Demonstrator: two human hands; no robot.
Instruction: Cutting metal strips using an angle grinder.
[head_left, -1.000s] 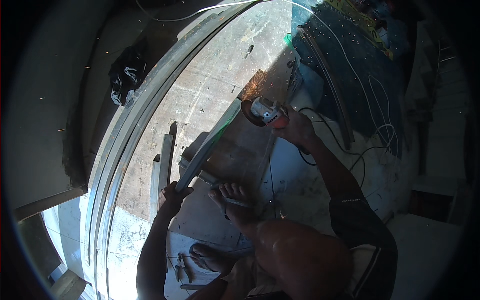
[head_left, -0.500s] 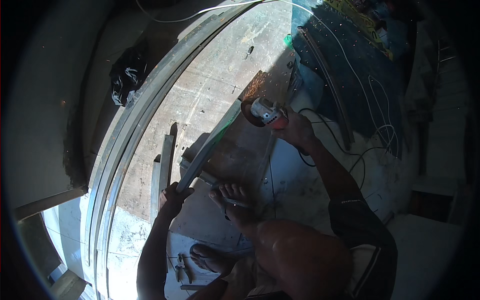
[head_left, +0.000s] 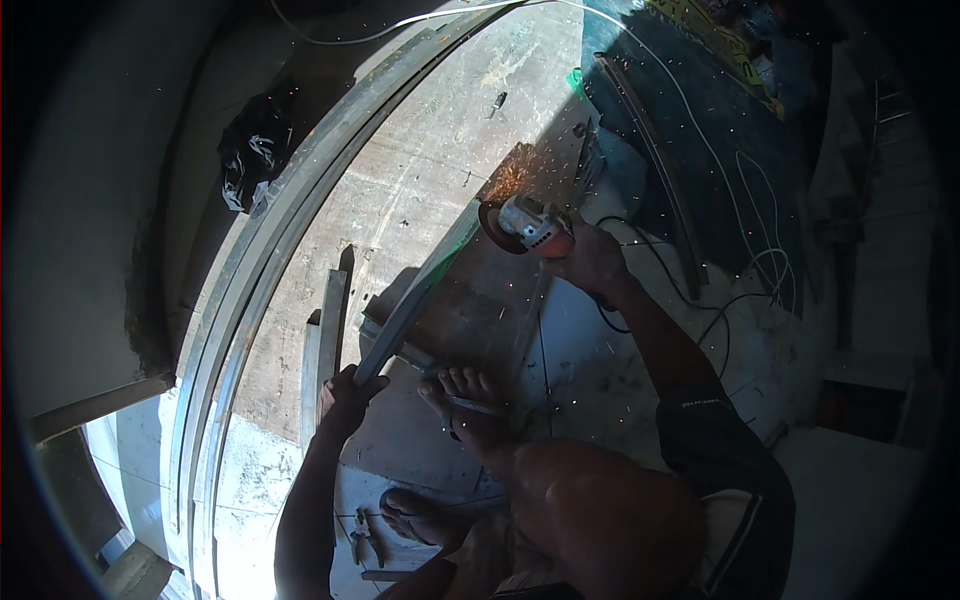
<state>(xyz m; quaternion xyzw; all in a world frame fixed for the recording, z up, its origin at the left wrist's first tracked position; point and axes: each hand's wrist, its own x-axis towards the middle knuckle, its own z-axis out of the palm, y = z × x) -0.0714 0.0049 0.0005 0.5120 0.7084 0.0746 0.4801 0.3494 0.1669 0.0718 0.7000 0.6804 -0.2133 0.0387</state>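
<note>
Left hand [head_left: 345, 395] fingers wrapped round the stiff metal bar [head_left: 415, 295]; right hand [head_left: 590, 262] clamps the grinder [head_left: 528, 226], sparks beyond its fingertips.

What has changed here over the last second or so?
Very little. The right hand still presses the angle grinder to the far end of the metal strip, and sparks now show there. The left hand keeps gripping the strip's near end; the foot stays put.
</note>
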